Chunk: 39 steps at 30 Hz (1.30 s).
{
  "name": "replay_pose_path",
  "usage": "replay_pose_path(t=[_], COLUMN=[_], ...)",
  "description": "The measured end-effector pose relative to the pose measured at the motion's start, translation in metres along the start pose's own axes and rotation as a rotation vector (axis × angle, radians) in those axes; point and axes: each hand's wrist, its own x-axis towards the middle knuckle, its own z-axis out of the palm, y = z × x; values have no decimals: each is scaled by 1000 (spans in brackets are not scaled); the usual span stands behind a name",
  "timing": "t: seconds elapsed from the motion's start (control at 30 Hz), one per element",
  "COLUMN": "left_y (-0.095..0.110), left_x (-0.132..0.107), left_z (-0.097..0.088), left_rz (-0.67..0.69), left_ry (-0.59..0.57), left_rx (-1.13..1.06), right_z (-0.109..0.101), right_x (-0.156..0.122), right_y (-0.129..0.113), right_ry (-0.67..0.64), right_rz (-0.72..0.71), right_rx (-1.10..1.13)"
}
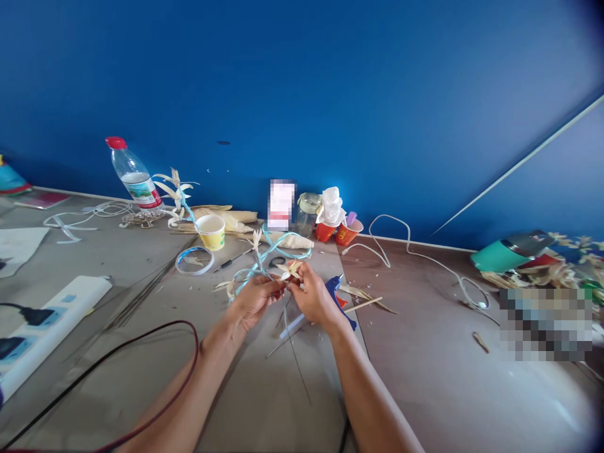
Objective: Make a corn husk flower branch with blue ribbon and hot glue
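Note:
A small pale flower of dried husk (290, 270) is held between both hands, over the middle of the table. My right hand (311, 294) pinches its petals from the right. Fingertips of my left hand (257, 299) close at the flower's base, and a thin wire (295, 352) trails below them. What exactly lies between the fingertips is partly hidden. Just behind the left hand are light blue ribbon loops (287, 242) and another husk flower (256, 242). Beside the right hand lies a blue glue gun (334, 290), with a translucent glue stick (293, 326) under the hands.
A yellow paper cup (211, 233), tape roll (194, 260), jar (309, 211) and red cups (348, 233) stand toward the blue wall. Left are a water bottle (136, 179), power strip (51, 340) and dark cable (184, 324). A green tumbler (507, 253) lies right.

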Motion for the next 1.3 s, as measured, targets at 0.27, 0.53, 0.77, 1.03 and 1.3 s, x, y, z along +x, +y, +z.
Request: replay_pose_path(t=[0.27, 0.53, 0.77, 1.03, 1.3], left_y=[1, -4, -4, -8, -8], left_x=[7, 13, 13, 16, 8], left_z=[-11, -20, -22, -21, -8], left_rz=[87, 72, 69, 60, 87], left_ry=[108, 149, 143, 67, 3], left_rx=[50, 84, 12, 27, 65], right_z=[-27, -85, -49, -37, 17], right_x=[2, -48, -71, -41, 9], right_y=[-11, -6, 4, -14, -18], right_ry=[25, 14, -98, 80, 126], right_rz=[177, 399, 498, 263, 282], right_rx=[-93, -521, -929, -353, -65])
